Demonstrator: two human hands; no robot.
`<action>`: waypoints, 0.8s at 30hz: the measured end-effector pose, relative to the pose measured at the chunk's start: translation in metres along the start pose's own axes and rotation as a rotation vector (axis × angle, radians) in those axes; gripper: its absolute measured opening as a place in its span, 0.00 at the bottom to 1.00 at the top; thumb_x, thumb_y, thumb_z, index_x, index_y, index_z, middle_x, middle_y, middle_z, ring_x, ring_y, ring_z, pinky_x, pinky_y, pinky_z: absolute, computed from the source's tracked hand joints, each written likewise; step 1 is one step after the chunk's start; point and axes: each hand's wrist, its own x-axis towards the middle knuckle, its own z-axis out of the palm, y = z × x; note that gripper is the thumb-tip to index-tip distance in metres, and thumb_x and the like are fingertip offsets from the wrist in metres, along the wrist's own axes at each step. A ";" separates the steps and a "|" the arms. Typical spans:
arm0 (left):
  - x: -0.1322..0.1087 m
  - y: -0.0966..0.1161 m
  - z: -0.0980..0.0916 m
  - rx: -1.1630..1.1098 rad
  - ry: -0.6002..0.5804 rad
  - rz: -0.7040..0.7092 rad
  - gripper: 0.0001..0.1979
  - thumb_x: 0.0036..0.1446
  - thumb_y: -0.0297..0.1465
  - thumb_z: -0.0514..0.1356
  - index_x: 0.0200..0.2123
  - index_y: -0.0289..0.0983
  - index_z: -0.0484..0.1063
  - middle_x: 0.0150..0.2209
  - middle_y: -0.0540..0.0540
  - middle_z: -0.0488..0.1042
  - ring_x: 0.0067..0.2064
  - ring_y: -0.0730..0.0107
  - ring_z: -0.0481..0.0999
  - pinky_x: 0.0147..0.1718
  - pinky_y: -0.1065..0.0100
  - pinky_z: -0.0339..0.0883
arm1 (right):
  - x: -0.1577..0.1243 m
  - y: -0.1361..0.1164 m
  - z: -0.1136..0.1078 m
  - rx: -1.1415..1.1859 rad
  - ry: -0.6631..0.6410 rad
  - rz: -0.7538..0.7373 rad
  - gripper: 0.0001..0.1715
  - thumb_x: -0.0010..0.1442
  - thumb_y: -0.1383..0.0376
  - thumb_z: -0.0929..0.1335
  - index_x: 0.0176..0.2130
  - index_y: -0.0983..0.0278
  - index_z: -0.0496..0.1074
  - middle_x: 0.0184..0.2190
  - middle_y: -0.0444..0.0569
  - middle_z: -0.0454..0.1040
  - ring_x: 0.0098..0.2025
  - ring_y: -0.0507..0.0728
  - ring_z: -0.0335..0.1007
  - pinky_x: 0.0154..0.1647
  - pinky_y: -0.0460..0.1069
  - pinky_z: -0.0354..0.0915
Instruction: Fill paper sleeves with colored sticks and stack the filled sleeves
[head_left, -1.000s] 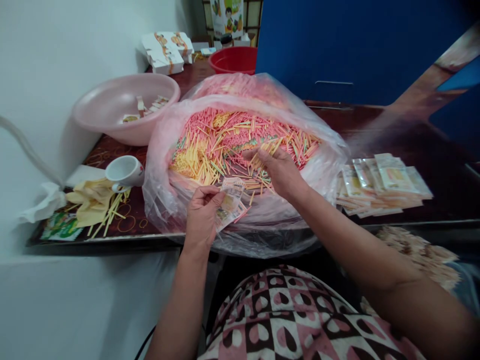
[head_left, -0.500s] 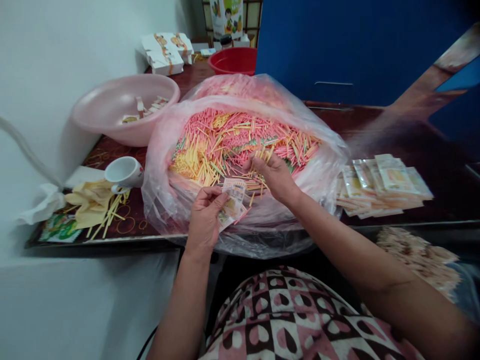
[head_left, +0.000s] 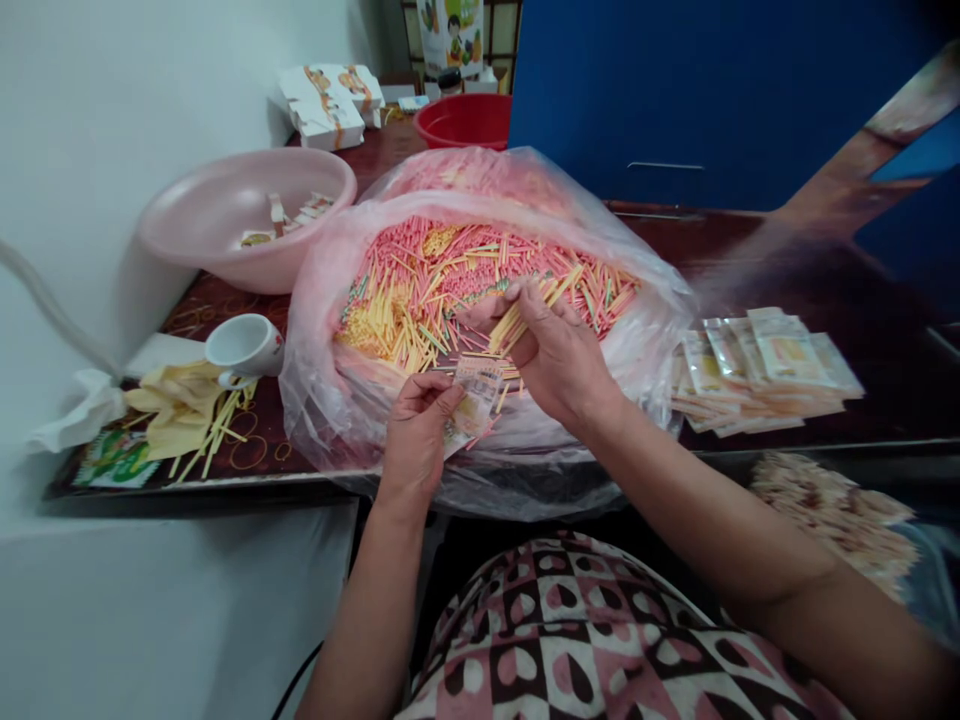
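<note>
Pink and yellow sticks (head_left: 450, 270) lie heaped in a clear plastic bag (head_left: 315, 420), which sits open on a dark red patterned desk (head_left: 217, 315). Both hands work just above the bag's mouth. The right hand (head_left: 559, 360) is nearly closed, pinching a small bunch of yellow and pink sticks (head_left: 525, 322) between thumb and fingers. The left hand (head_left: 418, 435) is curled around a few printed packets (head_left: 474, 405), gripping them by their lower edge, close beside the right hand. Their print shows pale yellow and orange panels, but no words can be read.

More packets (head_left: 757, 370) lie fanned in a stack on the desk, right of the bag; their labels are too blurred to read. Left of the bag stand a pink basin (head_left: 225, 235) holding a few packets and a white cup (head_left: 244, 345) tipped on its side. Below the cup are a crumpled yellow cloth (head_left: 176, 405), loose sticks (head_left: 217, 430) and a tissue (head_left: 79, 415). Further back are white boxes (head_left: 326, 115) with an orange design and a red basin (head_left: 465, 120). Behind them, a printed carton (head_left: 450, 30) shows a cartoon figure and fruit, with no legible writing.
</note>
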 end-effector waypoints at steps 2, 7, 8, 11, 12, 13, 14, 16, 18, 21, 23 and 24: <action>-0.001 0.000 0.002 -0.008 -0.009 -0.003 0.18 0.37 0.34 0.79 0.28 0.38 0.75 0.29 0.54 0.77 0.31 0.76 0.75 0.34 0.73 0.71 | -0.004 0.000 0.010 -0.007 0.023 -0.010 0.24 0.66 0.38 0.67 0.40 0.55 0.71 0.43 0.47 0.82 0.60 0.61 0.75 0.59 0.60 0.72; -0.002 0.001 0.004 -0.030 -0.040 -0.039 0.18 0.38 0.34 0.80 0.28 0.39 0.75 0.30 0.54 0.78 0.32 0.76 0.76 0.36 0.72 0.71 | -0.011 0.009 0.022 0.032 0.026 -0.081 0.20 0.69 0.43 0.65 0.40 0.55 0.68 0.45 0.47 0.82 0.59 0.59 0.76 0.62 0.60 0.71; -0.002 0.002 0.004 -0.040 -0.044 -0.050 0.18 0.38 0.34 0.80 0.29 0.38 0.75 0.31 0.54 0.78 0.33 0.76 0.76 0.36 0.72 0.71 | -0.012 0.011 0.022 0.038 0.009 -0.093 0.19 0.70 0.44 0.65 0.40 0.55 0.68 0.45 0.46 0.82 0.59 0.58 0.76 0.62 0.60 0.71; -0.002 0.004 0.005 -0.085 -0.049 -0.074 0.17 0.38 0.32 0.79 0.28 0.38 0.75 0.32 0.54 0.78 0.35 0.76 0.77 0.39 0.71 0.71 | -0.016 0.018 0.021 0.028 -0.030 -0.117 0.17 0.71 0.46 0.64 0.40 0.55 0.68 0.45 0.46 0.82 0.58 0.58 0.76 0.64 0.59 0.69; -0.002 0.004 0.005 -0.101 -0.049 -0.080 0.17 0.38 0.32 0.80 0.28 0.38 0.75 0.33 0.54 0.78 0.35 0.76 0.77 0.39 0.71 0.72 | -0.017 0.020 0.020 0.021 -0.042 -0.123 0.17 0.72 0.47 0.64 0.41 0.55 0.69 0.45 0.46 0.82 0.58 0.58 0.76 0.64 0.59 0.68; -0.002 0.004 0.005 -0.113 -0.050 -0.085 0.18 0.38 0.31 0.80 0.28 0.38 0.75 0.33 0.55 0.79 0.35 0.76 0.77 0.40 0.71 0.72 | -0.017 0.021 0.018 0.009 -0.053 -0.129 0.17 0.72 0.47 0.64 0.41 0.56 0.69 0.46 0.45 0.82 0.58 0.57 0.76 0.65 0.59 0.67; -0.002 0.004 0.005 -0.119 -0.053 -0.092 0.18 0.38 0.32 0.80 0.28 0.38 0.75 0.33 0.55 0.79 0.35 0.76 0.78 0.39 0.71 0.72 | -0.018 0.022 0.016 -0.013 -0.072 -0.131 0.17 0.72 0.47 0.64 0.41 0.56 0.70 0.46 0.46 0.82 0.58 0.57 0.76 0.65 0.59 0.66; -0.002 0.004 0.004 -0.119 -0.068 -0.107 0.19 0.39 0.33 0.80 0.29 0.38 0.75 0.33 0.54 0.79 0.34 0.76 0.78 0.37 0.72 0.72 | -0.018 0.021 0.012 -0.096 -0.132 -0.106 0.20 0.71 0.45 0.64 0.42 0.57 0.73 0.47 0.47 0.82 0.58 0.58 0.75 0.65 0.59 0.66; -0.001 0.002 0.003 -0.110 -0.087 -0.113 0.19 0.40 0.34 0.80 0.30 0.39 0.74 0.32 0.55 0.79 0.32 0.76 0.78 0.34 0.72 0.71 | -0.017 0.019 0.008 -0.202 -0.181 -0.060 0.23 0.68 0.43 0.66 0.43 0.57 0.75 0.49 0.48 0.81 0.57 0.59 0.75 0.63 0.59 0.67; 0.000 -0.001 0.002 -0.114 -0.086 -0.110 0.21 0.39 0.35 0.81 0.30 0.38 0.74 0.31 0.56 0.78 0.32 0.77 0.78 0.35 0.73 0.72 | -0.015 0.016 0.004 -0.268 -0.176 -0.044 0.25 0.66 0.43 0.69 0.51 0.56 0.75 0.53 0.48 0.80 0.60 0.59 0.73 0.63 0.58 0.66; 0.001 -0.002 0.004 -0.122 -0.072 -0.108 0.22 0.37 0.35 0.81 0.30 0.38 0.74 0.31 0.56 0.78 0.32 0.78 0.77 0.35 0.74 0.72 | -0.013 0.017 0.004 -0.273 -0.167 -0.055 0.25 0.66 0.43 0.69 0.53 0.56 0.75 0.53 0.48 0.80 0.59 0.59 0.73 0.64 0.58 0.66; 0.002 -0.002 0.005 -0.125 -0.064 -0.103 0.22 0.37 0.35 0.81 0.29 0.38 0.74 0.31 0.56 0.78 0.32 0.79 0.77 0.35 0.74 0.72 | -0.013 0.017 0.004 -0.284 -0.172 -0.054 0.24 0.67 0.44 0.68 0.52 0.56 0.76 0.51 0.48 0.81 0.58 0.58 0.74 0.64 0.57 0.66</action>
